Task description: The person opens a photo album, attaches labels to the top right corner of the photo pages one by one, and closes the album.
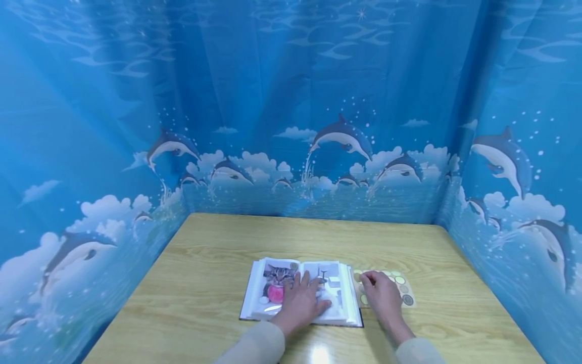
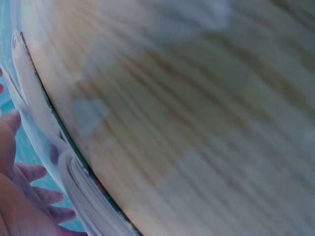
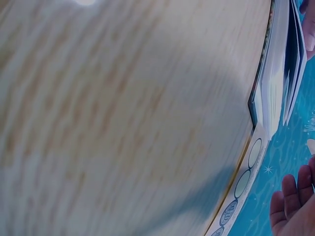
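An open photo album (image 1: 354,313) lies on the table, with a cat and a pink ball on its left page. My left hand (image 1: 301,303) rests across the middle of the album, fingers spread over both pages. To the album's right is a sheet of round stickers (image 1: 407,300), pale yellow and grey. Above this sheet is my right hand (image 1: 384,298), thumb and forefinger drawn together near its left side. In the right wrist view the other fingers (image 3: 290,194) bend loosely; I cannot tell whether the fingertips pinch a sticker.
The wood-grained table (image 1: 195,283) extends around the album on all sides. Blue curtains (image 1: 282,101) printed with dolphins and clouds enclose its back and both sides. A bright light reflection shows on the table at the front.
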Available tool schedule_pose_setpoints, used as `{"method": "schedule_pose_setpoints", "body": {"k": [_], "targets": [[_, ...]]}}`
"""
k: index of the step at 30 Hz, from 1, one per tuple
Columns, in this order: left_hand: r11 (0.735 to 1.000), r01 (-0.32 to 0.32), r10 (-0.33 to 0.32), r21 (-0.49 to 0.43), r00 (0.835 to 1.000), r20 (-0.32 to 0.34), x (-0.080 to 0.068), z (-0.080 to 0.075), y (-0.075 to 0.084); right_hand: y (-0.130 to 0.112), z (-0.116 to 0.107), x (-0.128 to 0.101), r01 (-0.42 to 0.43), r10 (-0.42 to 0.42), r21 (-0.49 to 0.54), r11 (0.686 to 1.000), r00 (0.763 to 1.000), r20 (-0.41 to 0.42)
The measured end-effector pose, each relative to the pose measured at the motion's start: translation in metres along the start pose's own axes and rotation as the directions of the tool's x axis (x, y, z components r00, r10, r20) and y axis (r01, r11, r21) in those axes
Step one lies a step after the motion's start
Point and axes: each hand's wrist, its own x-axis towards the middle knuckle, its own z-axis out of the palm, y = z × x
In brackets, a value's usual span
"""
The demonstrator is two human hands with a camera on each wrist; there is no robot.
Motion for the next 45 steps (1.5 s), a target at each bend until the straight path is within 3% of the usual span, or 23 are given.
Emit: {"method": "schedule_pose_setpoints", "body": {"k": [21, 32, 45], "targets": [[0.996, -0.012, 0.009, 0.088, 1.000, 0.028, 0.002, 0.013, -0.003, -0.007, 0.005, 0.000, -0.004, 0.003, 0.025, 1.000, 0.999, 0.044], [0.993, -0.011, 0.005, 0.119, 0.999, 0.049, 0.001, 0.016, -0.003, -0.005, 0.015, 0.006, 0.017, -0.016, -0.018, 1.000, 0.998, 0.062], [0.994, 0.005, -0.014, 0.111, 0.997, 0.078, -0.001, 0.008, 0.000, -0.006, 0.027, 0.017, 0.057, -0.050, -0.065, 0.996, 0.993, 0.107]]}}
